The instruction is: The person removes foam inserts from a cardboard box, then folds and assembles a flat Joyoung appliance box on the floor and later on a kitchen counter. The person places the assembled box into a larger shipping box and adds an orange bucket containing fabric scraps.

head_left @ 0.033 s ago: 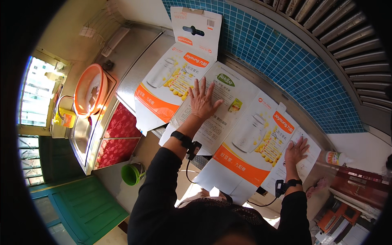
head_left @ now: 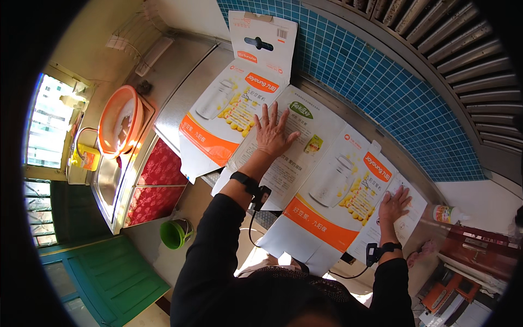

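A cardboard box (head_left: 294, 158), opened out flat, stretches across the counter. Its panels are white, orange and grey, with pictures of a white kitchen appliance and yellow beans. My left hand (head_left: 272, 135) lies on the grey middle panel with its fingers spread. Over on the white end panel at the right, my right hand (head_left: 395, 205) rests flat, fingers apart. At the far end, one flap (head_left: 264, 41) with a dark handle slot stands up against the tiled wall. Lower flaps hang over the counter's near edge. Both wrists wear black straps with small devices and cables.
To the left an orange basin (head_left: 121, 121) stands by a metal sink (head_left: 107, 182). A green bucket (head_left: 175, 234) is on the floor below. Blue tiles (head_left: 376, 103) line the wall behind the counter. A white bottle (head_left: 448, 213) stands past my right hand.
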Motion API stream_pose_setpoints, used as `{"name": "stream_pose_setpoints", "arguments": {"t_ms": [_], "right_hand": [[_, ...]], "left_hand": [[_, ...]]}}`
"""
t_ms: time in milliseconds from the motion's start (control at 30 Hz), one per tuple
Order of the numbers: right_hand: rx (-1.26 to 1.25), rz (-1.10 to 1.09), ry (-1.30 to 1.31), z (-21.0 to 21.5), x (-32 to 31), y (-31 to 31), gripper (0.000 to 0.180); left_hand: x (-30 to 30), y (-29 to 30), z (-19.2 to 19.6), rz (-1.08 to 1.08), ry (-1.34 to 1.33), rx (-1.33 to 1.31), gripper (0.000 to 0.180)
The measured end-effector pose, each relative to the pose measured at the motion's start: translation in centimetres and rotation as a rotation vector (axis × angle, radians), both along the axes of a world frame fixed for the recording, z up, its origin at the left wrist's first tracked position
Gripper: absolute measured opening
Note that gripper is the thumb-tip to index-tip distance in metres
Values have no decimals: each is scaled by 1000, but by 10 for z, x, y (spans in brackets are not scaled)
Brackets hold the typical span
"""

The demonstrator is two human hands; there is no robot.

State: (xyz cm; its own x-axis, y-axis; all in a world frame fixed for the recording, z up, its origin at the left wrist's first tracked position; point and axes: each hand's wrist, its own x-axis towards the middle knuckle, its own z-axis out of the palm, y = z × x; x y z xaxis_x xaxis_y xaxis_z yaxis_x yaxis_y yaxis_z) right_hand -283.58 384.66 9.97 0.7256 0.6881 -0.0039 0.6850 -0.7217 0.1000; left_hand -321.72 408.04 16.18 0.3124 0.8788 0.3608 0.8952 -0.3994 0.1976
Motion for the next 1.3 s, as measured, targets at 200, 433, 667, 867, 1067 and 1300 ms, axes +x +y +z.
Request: {"name": "stream_pose_setpoints", "arguments": {"t_ms": [200, 433, 667, 867, 1067, 1300], "right_hand": [[18, 6, -16, 0, 1, 2, 62], [56, 19, -27, 2, 7, 2, 65], [75, 14, -2, -6, 14, 5, 65], [129, 48, -23, -25, 22, 16, 65], [124, 62, -2, -32, 26, 23, 65], [125, 103, -35, -37, 27, 29, 63]], "left_hand": [[11, 29, -26, 47, 72, -386, 76], [-12, 111, 11, -15, -123, -45, 46], [-106, 255, 6, 402, -453, -208, 87], [-109, 322, -17, 234, -859, -372, 86], [-106, 354, -18, 507, -695, -247, 92], [-127, 365, -11, 261, -798, -302, 60]]}}
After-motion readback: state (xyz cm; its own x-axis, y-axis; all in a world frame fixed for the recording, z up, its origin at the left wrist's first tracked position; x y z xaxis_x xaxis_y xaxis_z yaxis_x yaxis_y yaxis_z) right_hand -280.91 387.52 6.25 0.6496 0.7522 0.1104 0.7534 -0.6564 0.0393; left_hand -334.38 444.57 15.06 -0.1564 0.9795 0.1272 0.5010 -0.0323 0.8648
